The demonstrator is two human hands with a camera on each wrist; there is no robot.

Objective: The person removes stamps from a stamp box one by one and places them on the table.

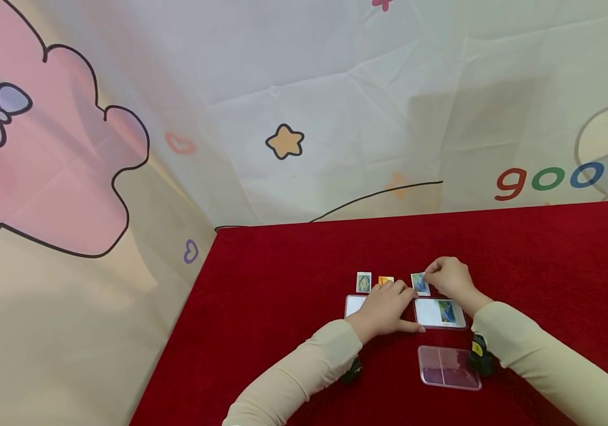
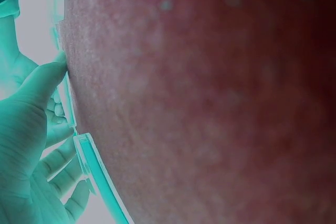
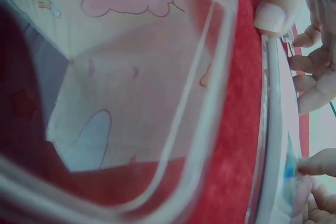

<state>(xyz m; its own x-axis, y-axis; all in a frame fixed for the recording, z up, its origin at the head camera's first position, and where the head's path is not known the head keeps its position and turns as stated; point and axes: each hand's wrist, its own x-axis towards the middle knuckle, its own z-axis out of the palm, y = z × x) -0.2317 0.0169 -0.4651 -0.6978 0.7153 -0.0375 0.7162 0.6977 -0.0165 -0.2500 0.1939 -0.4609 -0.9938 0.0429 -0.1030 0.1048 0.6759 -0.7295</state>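
Note:
My right hand [image 1: 449,279] pinches the upper right edge of a blue-and-green stamp [image 1: 418,285] between thumb and forefinger. Just below it lies a clear-edged case with a white insert [image 1: 428,312], bearing another stamp [image 1: 447,311] on its right half. My left hand [image 1: 385,309] spreads over the gap between this case and a second white case [image 1: 354,303], which it partly covers. Its thumb [image 3: 270,17] touches the near edge of the right case, and its fingertips reach the far side near the pinched stamp.
A greenish stamp [image 1: 364,282] and a partly hidden orange stamp [image 1: 385,280] lie beyond the left case. Nearer the body, a clear plastic lid [image 1: 450,378] lies on the red cloth [image 1: 282,284]. A printed fabric backdrop [image 1: 335,148] hangs behind the table.

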